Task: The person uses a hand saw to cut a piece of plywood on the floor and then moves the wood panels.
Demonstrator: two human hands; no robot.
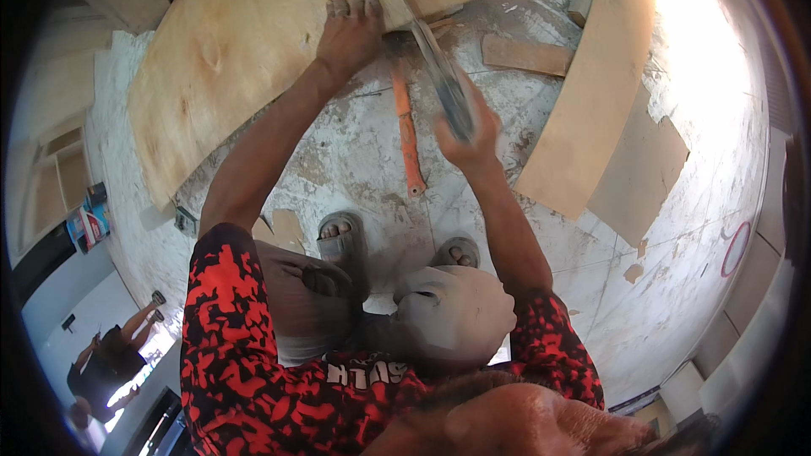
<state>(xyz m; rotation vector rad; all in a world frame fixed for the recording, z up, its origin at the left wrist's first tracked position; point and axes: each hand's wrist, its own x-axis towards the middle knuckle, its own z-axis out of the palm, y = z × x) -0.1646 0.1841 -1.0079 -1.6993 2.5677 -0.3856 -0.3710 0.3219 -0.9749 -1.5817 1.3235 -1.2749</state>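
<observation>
A wide sheet of plywood [228,59] lies in front of me, reaching to the far left. My left hand [351,34] presses on it near its right edge, fingers stretched out over the wood. In my right hand [473,131] is the handle of a handsaw [435,59], slightly blurred. Its blade runs up and left, across the plywood's edge beside my left hand. Between my arms a tool with an orange handle [408,139] rests on the floor; its far end is in shadow under the board.
A long plywood strip [591,93] lies on the right, with a thin torn-edged sheet [646,169] beside it. A short wood offcut [525,55] touches the strip's left side. The floor [355,152] is stained and dusty. Another person [110,363] is at the far lower left.
</observation>
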